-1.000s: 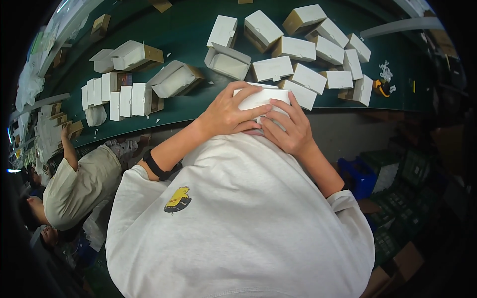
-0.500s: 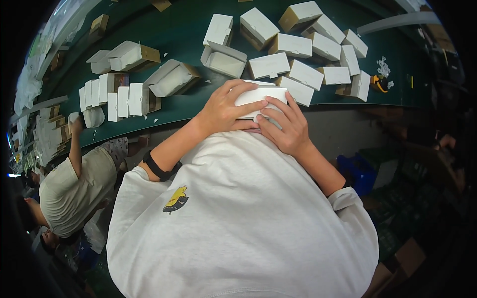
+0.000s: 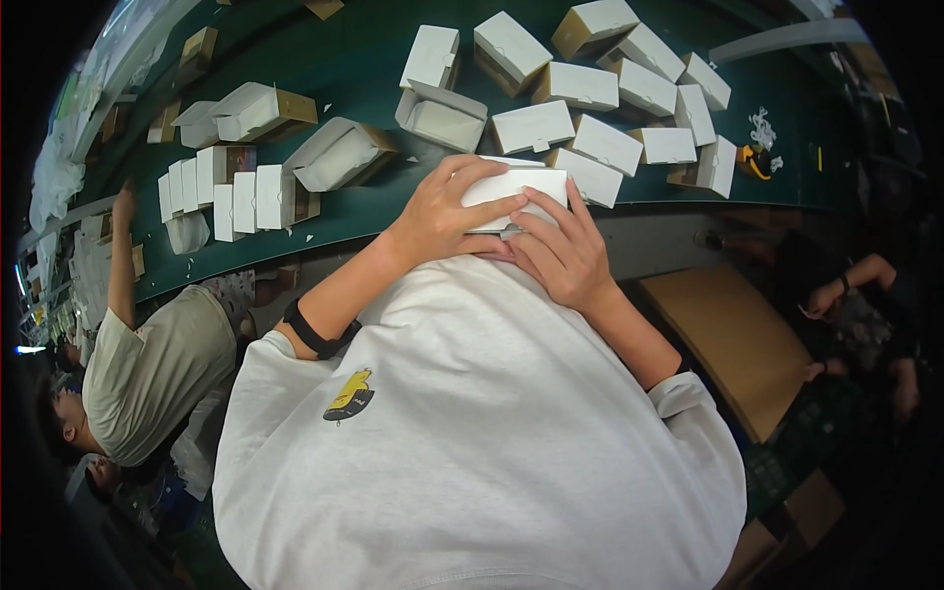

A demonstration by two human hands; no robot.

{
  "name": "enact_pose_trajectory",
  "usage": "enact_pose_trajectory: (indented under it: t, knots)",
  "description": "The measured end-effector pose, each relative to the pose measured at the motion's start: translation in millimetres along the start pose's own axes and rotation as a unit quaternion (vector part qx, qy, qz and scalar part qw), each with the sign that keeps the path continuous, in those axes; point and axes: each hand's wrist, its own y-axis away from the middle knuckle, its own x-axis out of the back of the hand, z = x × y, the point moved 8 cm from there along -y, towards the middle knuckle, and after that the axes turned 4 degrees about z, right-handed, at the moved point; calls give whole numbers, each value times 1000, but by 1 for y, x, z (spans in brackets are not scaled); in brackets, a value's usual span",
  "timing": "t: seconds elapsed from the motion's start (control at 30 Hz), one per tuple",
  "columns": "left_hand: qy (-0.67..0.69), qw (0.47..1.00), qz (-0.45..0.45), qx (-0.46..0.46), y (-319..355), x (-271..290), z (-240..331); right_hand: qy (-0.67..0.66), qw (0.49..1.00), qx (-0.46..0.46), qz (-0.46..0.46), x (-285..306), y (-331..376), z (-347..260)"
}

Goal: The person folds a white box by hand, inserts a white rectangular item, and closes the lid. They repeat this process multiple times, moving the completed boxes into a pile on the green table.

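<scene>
Both hands gripped a small white cardboard box (image 3: 516, 192) at the near edge of the green conveyor belt (image 3: 364, 59): left hand (image 3: 442, 211) curled over its left end, right hand (image 3: 565, 251) cupping beneath. It looked light, stiff, probably crushable; best held by its ends.

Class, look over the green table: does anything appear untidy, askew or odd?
Yes. Small white paper scraps litter the green table, and the white boxes lie at mixed angles, while another batch stands in a neat row.
</scene>
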Motion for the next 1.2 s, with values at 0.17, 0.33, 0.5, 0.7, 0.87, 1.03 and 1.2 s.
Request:
enact_pose_trajectory:
  t: [0.17,0.33,0.5,0.7,0.87,1.03,1.2]
  knots:
    - [-1,1000,7,13,0,0,-2,4,1000,-11,26,1,0,0]
    - [12,1000,7,23,-3,1,0,5,1000,-22,-2,3,-5,-1]
    - [16,999,4,36,-2,2,-1,1,1000,-19,-8,2,-5,1]
    - [26,999,11,32,0,1,-3,21,1000,1,-10,0,-3,0]
    - [31,999,9,33,-1,1,-2,25,1000,1,-8,-1,-2,1]
    - [22,999,11,32,-1,-1,0,31,999,-9,13,-3,2,2]
    - [14,999,18,27,0,-1,1,22,999,-24,37,-4,5,6]
